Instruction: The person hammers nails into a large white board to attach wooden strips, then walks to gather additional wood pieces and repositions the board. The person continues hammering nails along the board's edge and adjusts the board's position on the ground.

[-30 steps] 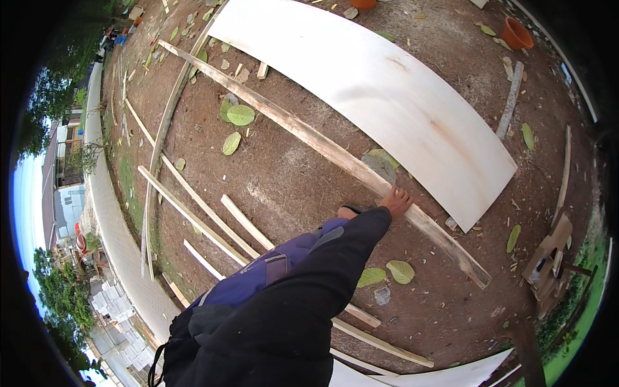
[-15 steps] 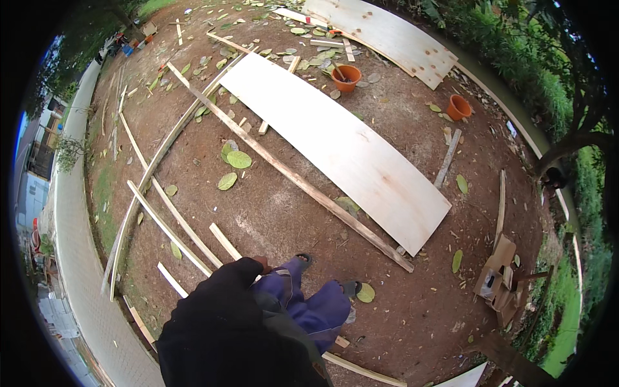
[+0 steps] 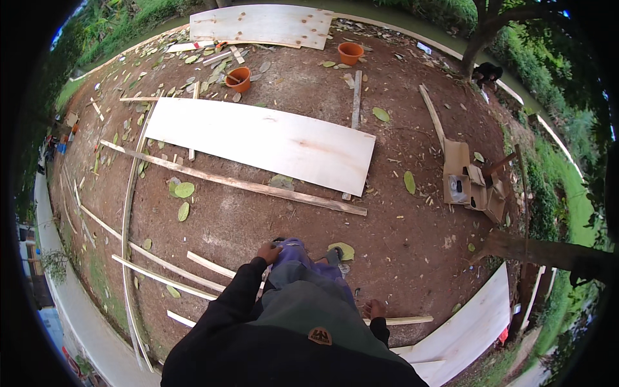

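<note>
My left hand (image 3: 268, 252) hangs beside the purple trousers (image 3: 291, 250) with its fingers loosely bent and apart, holding nothing that I can see. Low on the other side is my right hand (image 3: 375, 309), open, seen over the end of a wooden strip (image 3: 409, 320) on the ground; no contact is plain. Ahead of my feet a long wooden pole (image 3: 251, 185) lies on the soil. Beyond it a long pale plywood sheet (image 3: 258, 137) rests over wooden battens (image 3: 195, 116).
Orange buckets (image 3: 238, 79) (image 3: 350, 53) stand beyond the sheet, near another plywood board (image 3: 258, 26). Several timber strips (image 3: 161, 277) lie at left. At right are an opened cardboard box (image 3: 456, 174), a tree trunk (image 3: 541, 250) and a plywood sheet (image 3: 474, 322). A person (image 3: 488, 74) crouches far right.
My view has swung to the right, so the plywood sheet now lies more across it. My right hand and the plywood at lower right have come into view.
</note>
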`<state>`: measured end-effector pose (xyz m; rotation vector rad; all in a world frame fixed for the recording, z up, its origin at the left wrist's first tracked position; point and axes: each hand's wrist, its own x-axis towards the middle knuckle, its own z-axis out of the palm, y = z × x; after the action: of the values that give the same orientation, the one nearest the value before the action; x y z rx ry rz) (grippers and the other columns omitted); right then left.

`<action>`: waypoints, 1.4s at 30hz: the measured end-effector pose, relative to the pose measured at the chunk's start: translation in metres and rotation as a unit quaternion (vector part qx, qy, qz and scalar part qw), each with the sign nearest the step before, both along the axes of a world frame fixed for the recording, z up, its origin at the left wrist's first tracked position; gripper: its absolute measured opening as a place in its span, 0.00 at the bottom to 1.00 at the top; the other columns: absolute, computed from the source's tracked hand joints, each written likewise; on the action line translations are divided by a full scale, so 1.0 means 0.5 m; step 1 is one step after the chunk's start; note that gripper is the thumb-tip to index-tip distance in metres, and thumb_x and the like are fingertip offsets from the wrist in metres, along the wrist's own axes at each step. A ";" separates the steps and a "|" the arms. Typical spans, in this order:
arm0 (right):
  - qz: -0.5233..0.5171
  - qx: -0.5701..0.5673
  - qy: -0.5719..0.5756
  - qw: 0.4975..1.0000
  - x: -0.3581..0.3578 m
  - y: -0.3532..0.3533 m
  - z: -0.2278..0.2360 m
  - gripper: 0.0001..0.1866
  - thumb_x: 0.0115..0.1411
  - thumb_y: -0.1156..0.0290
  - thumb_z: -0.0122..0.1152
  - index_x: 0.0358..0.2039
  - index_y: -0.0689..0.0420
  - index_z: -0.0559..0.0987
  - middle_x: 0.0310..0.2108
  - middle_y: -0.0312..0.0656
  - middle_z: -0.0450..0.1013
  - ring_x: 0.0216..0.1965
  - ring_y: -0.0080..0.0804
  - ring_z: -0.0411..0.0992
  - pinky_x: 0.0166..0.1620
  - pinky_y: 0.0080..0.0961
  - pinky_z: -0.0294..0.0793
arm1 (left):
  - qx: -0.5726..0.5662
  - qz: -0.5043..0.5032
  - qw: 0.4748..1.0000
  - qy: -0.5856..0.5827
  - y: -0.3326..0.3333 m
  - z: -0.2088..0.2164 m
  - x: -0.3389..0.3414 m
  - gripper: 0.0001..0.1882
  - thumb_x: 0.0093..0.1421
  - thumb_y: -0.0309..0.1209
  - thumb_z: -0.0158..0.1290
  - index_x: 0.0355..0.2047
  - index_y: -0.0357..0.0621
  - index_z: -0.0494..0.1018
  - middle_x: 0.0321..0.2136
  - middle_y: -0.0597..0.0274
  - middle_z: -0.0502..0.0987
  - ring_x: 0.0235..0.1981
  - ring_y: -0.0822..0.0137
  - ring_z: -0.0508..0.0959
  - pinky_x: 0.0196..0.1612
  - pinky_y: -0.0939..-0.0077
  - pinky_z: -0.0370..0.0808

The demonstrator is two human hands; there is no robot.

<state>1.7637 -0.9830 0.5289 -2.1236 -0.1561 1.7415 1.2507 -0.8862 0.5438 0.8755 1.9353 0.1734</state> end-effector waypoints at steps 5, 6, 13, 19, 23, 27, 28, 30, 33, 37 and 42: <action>-0.037 0.019 -0.061 0.997 0.145 0.115 0.011 0.16 0.63 0.58 0.53 0.44 0.56 0.74 0.35 0.39 0.73 0.32 0.31 0.74 0.29 0.31 0.76 | 0.136 -0.379 0.904 -0.144 0.130 -0.001 0.177 0.34 0.66 0.52 0.47 0.64 0.40 0.63 0.64 0.42 0.63 0.60 0.49 0.69 0.62 0.62 0.65; -0.035 0.036 -0.065 0.997 0.155 0.147 0.014 0.16 0.63 0.58 0.53 0.44 0.56 0.74 0.35 0.39 0.73 0.32 0.30 0.74 0.29 0.30 0.76 | 0.134 -0.367 0.903 -0.180 0.142 0.005 0.192 0.34 0.68 0.50 0.45 0.65 0.38 0.60 0.65 0.43 0.61 0.62 0.52 0.67 0.64 0.65 0.63; 0.019 0.085 0.010 0.996 0.127 0.408 0.068 0.20 0.65 0.55 0.54 0.47 0.57 0.74 0.38 0.38 0.74 0.36 0.30 0.75 0.33 0.30 0.74 | -0.167 0.129 0.881 -0.423 0.179 0.072 0.282 0.37 0.70 0.55 0.38 0.68 0.38 0.56 0.64 0.49 0.63 0.63 0.57 0.66 0.66 0.68 0.60; -0.033 0.169 -0.016 0.985 0.363 0.648 0.119 0.19 0.65 0.57 0.52 0.50 0.55 0.74 0.42 0.39 0.77 0.38 0.31 0.77 0.36 0.32 0.75 | -0.193 0.162 0.873 -0.418 0.386 0.000 0.520 0.41 0.68 0.60 0.36 0.66 0.36 0.58 0.62 0.48 0.66 0.60 0.55 0.68 0.64 0.67 0.63; -0.015 0.045 -0.108 0.993 0.584 0.691 0.119 0.21 0.64 0.54 0.54 0.53 0.53 0.74 0.43 0.39 0.75 0.41 0.33 0.75 0.45 0.33 0.74 | -0.193 0.168 0.868 -0.426 0.609 -0.047 0.650 0.44 0.67 0.64 0.34 0.66 0.35 0.59 0.60 0.47 0.69 0.58 0.54 0.70 0.63 0.66 0.64; 0.047 -0.056 -0.130 0.989 0.703 0.711 0.100 0.24 0.64 0.53 0.55 0.55 0.52 0.73 0.45 0.40 0.74 0.45 0.35 0.74 0.49 0.33 0.73 | -0.196 0.163 0.867 -0.429 0.813 -0.031 0.696 0.47 0.65 0.67 0.33 0.65 0.34 0.60 0.58 0.47 0.71 0.57 0.53 0.72 0.62 0.65 0.66; 0.023 -0.071 -0.109 0.991 0.706 0.723 0.092 0.24 0.64 0.53 0.55 0.55 0.52 0.73 0.46 0.41 0.74 0.45 0.35 0.73 0.50 0.34 0.73 | -0.198 0.158 0.870 -0.422 0.866 -0.014 0.705 0.48 0.65 0.68 0.32 0.65 0.34 0.60 0.57 0.46 0.71 0.56 0.53 0.72 0.62 0.65 0.66; 0.086 -0.090 -0.087 0.988 0.692 0.774 0.074 0.24 0.64 0.52 0.54 0.56 0.52 0.72 0.47 0.41 0.73 0.46 0.36 0.73 0.50 0.35 0.73 | -0.247 0.163 0.863 -0.409 0.992 0.042 0.717 0.48 0.65 0.70 0.24 0.69 0.41 0.53 0.66 0.49 0.61 0.63 0.51 0.65 0.65 0.51 0.62; 0.195 -0.110 -0.042 0.974 0.653 0.903 0.050 0.25 0.64 0.52 0.53 0.57 0.53 0.71 0.48 0.42 0.73 0.48 0.37 0.72 0.51 0.36 0.72 | -0.070 0.139 0.887 -0.435 1.139 0.168 0.724 0.49 0.64 0.70 0.25 0.68 0.42 0.56 0.66 0.48 0.62 0.66 0.51 0.63 0.64 0.33 0.52; 0.260 -0.081 -0.016 0.962 0.614 1.174 0.033 0.27 0.65 0.51 0.51 0.59 0.53 0.69 0.50 0.44 0.72 0.49 0.39 0.72 0.53 0.38 0.71 | 0.112 0.176 0.896 -0.391 1.309 0.291 0.720 0.42 0.65 0.65 0.38 0.59 0.37 0.68 0.52 0.50 0.75 0.50 0.58 0.76 0.52 0.52 0.70; 0.271 0.004 -0.004 0.963 0.554 1.594 0.022 0.28 0.66 0.51 0.49 0.60 0.54 0.67 0.52 0.46 0.71 0.52 0.41 0.71 0.54 0.41 0.70 | 0.181 0.211 0.902 -0.329 1.440 0.223 0.679 0.29 0.68 0.53 0.45 0.51 0.36 0.73 0.43 0.56 0.79 0.44 0.63 0.79 0.46 0.66 0.75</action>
<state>2.0406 -0.1858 0.5398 -2.2187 -0.8126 2.0058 1.5902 -0.1664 0.6551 0.5084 1.4289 0.9872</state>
